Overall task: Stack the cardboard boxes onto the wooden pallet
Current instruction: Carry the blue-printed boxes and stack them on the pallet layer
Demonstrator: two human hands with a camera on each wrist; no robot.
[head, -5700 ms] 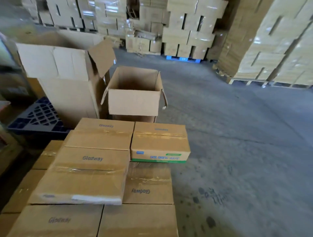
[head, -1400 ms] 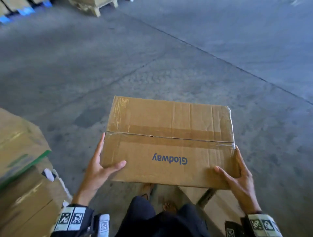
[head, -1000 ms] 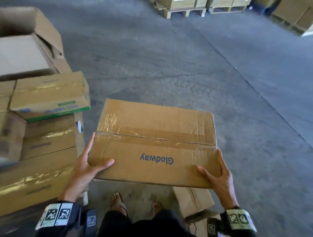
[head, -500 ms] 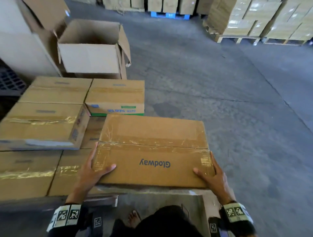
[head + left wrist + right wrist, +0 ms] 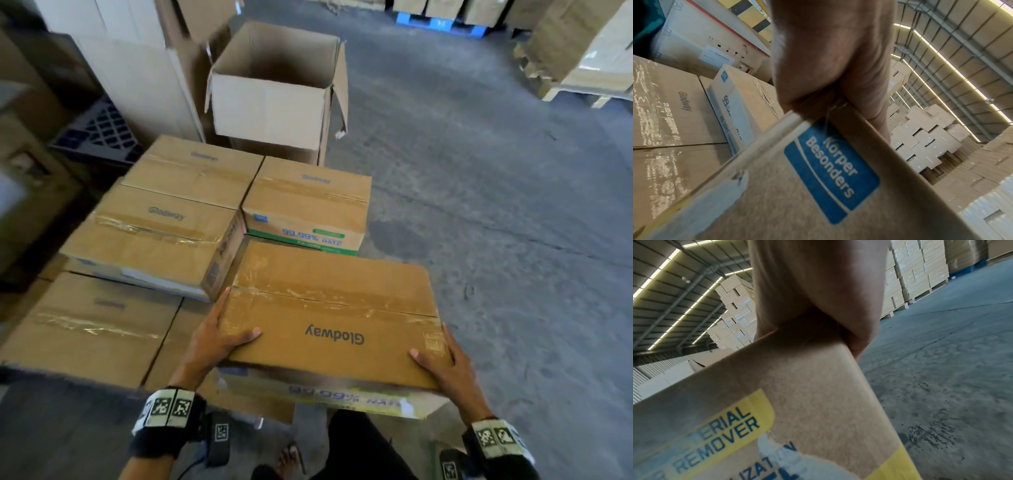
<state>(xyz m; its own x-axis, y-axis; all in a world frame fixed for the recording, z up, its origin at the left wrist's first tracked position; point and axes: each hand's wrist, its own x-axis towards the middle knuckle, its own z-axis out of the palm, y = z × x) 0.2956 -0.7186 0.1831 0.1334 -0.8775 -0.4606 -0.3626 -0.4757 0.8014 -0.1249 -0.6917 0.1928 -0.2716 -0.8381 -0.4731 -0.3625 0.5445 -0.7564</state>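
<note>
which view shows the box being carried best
The head view: the carried box shows whole, its taped top and Glodway print, with the left hand and right hand holding its near corners. The left wrist view shows only a corner with a blue label, the right wrist view only a corner with yellow print.

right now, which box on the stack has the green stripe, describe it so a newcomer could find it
Start at the big open empty carton standing behind the stack of sealed boxes. Directly in front of it, on the stack's top layer at the far right corner, sits the green-striped box. It alone shows a green band and blue "99.99% RATE" print on its near side.
</note>
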